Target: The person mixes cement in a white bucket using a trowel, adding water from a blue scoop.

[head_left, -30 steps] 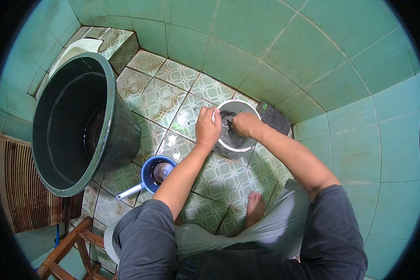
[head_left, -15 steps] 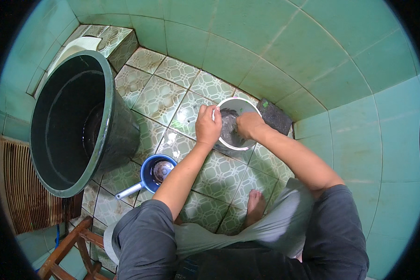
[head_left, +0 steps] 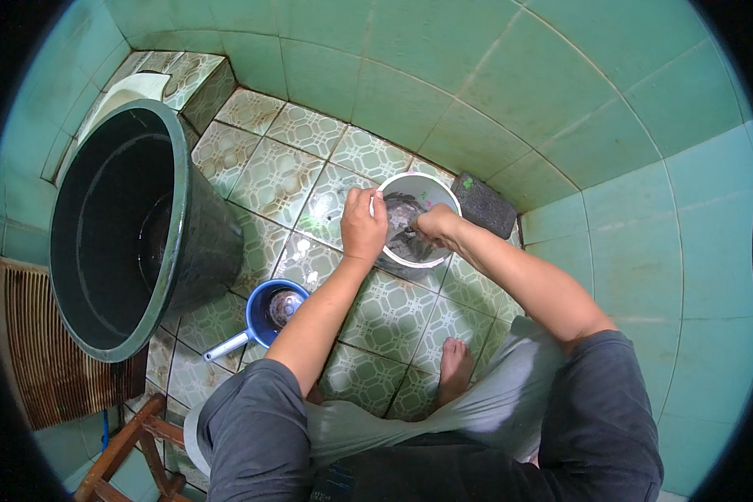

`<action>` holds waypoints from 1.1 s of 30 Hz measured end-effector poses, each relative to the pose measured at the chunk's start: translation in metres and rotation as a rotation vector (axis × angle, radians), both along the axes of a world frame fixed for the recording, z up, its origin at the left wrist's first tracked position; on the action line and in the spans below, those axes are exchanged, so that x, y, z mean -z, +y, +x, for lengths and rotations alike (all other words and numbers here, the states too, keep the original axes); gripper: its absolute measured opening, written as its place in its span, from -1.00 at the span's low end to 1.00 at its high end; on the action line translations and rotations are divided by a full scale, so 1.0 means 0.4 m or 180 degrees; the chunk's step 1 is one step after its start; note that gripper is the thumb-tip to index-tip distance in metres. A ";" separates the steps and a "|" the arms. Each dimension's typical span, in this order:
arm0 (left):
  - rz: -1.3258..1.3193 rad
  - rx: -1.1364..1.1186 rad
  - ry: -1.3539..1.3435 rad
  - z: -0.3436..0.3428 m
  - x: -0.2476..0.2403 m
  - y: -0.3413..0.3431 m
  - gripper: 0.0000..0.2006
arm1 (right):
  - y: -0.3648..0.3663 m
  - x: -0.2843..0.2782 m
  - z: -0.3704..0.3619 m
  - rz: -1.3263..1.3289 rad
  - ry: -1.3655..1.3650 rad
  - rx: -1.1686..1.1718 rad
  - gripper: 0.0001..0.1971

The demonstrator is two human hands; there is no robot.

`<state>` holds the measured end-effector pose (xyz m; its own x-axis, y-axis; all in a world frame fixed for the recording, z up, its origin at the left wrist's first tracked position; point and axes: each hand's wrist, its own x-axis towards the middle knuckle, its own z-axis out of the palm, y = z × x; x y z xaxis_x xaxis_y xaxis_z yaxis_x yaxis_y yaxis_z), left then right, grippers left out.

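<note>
A small pale grey bucket [head_left: 431, 191] with a white rim stands on the tiled floor by the far wall. Murky greyish liquid or wet contents lie inside it. My left hand [head_left: 365, 224] is closed over the left side of its rim, thumb near the inner edge. Inside the mouth at the right, my right hand [head_left: 440, 227] has its fingers curled downward; whatever they hold is hidden. Left of my left forearm, a blue dipper [head_left: 258, 308] with a pale handle rests on the floor, partly covered by the arm.
A large dark green tub [head_left: 212, 238] stands at the left. A dark block [head_left: 487, 207] sits between the small bucket and the tiled wall. Behind the tub are a tiled step [head_left: 205, 82] and a white ceramic piece [head_left: 142, 86]. A wooden stool [head_left: 124, 448] is at the lower left.
My right hand has shifted slightly left and turned within the bucket. My left hand keeps its hold on the rim. The whole view has shifted a little.
</note>
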<state>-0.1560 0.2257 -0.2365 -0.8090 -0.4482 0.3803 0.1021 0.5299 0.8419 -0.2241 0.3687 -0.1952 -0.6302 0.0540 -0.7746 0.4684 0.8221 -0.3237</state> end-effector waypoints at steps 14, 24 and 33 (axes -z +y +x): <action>0.0107 0.0116 -0.0146 0.002 0.002 -0.010 -0.80 | -0.012 -0.065 0.048 0.0745 0.2164 -0.4180 -0.83; 0.0157 0.0112 -0.0119 0.002 -0.003 -0.006 -0.79 | 0.002 -0.073 0.029 0.1027 0.2570 -0.4068 -0.83; 0.0225 0.0104 -0.0213 0.004 0.004 -0.010 -0.80 | 0.017 -0.137 0.016 0.1335 0.2090 -0.4355 -0.83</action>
<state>-0.1545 0.2215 -0.2380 -0.8462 -0.4449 0.2931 0.0606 0.4662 0.8826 -0.2176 0.3754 -0.1404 -0.5866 -0.6840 -0.4337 -0.8012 0.5683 0.1874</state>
